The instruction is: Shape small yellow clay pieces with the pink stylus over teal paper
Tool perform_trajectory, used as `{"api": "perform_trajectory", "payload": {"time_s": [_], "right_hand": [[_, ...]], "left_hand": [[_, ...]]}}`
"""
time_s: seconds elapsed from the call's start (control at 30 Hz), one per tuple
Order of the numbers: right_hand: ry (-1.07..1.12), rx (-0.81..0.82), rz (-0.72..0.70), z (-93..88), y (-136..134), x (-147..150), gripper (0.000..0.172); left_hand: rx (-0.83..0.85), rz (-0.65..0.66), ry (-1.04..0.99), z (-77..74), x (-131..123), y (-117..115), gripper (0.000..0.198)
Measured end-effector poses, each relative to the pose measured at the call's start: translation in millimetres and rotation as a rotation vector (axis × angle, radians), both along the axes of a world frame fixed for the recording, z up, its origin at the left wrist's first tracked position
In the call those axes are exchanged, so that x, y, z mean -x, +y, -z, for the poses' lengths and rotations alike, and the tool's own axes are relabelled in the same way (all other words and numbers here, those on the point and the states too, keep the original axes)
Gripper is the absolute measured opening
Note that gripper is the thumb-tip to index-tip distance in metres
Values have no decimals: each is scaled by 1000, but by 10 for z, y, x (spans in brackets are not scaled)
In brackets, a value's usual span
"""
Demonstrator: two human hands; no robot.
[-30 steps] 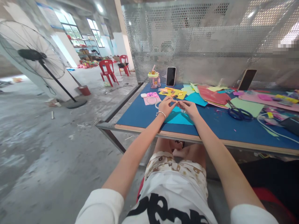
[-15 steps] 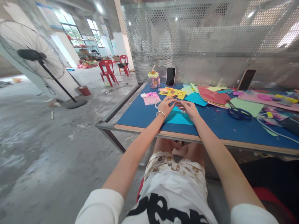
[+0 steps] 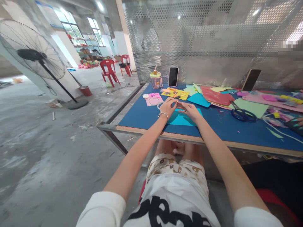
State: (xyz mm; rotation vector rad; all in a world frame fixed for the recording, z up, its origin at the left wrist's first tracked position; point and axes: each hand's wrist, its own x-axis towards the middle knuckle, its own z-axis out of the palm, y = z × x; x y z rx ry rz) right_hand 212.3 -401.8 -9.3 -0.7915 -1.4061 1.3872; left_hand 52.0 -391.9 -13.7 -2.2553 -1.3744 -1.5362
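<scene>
My left hand (image 3: 168,107) is closed in a pinch, its fingertips meeting those of my right hand above a bright blue sheet of paper (image 3: 182,119). Whatever lies between the fingertips is too small to make out. My right hand (image 3: 191,112) reaches in from the other side, index finger and thumb close together and the other fingers held out loosely. Partly behind my left hand is a pale ring (image 3: 159,106), perhaps a roll of tape. Beyond it lie a pink sheet with a drawn circle (image 3: 153,101) and a yellow sheet (image 3: 180,94) bearing small shaped pieces.
A lidded cup (image 3: 155,81) and an upright phone (image 3: 173,77) stand at the back. Blue-handled scissors (image 3: 243,115), a red sheet (image 3: 216,95) and a second phone (image 3: 251,80) are rightward. Another person's hand (image 3: 297,123) shows at the right edge. A perforated metal screen (image 3: 208,41) rises behind.
My right hand's fingers have shifted slightly and stretched out more. A clear glint beneath them no longer shows. Another person's hand has come into view at the right edge.
</scene>
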Motion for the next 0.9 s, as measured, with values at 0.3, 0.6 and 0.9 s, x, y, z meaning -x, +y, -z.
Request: {"api": "perform_trajectory", "payload": {"time_s": [0.3, 0.6, 0.9], "right_hand": [[88, 31, -10, 11, 8, -6, 34], [139, 14, 30, 29, 28, -22, 28], [241, 43, 48, 7, 29, -13, 26]], "left_hand": [[105, 104, 145, 27, 8, -1, 46], [71, 130, 367, -25, -8, -90, 60], [58, 39, 489, -37, -107, -139, 61]]}}
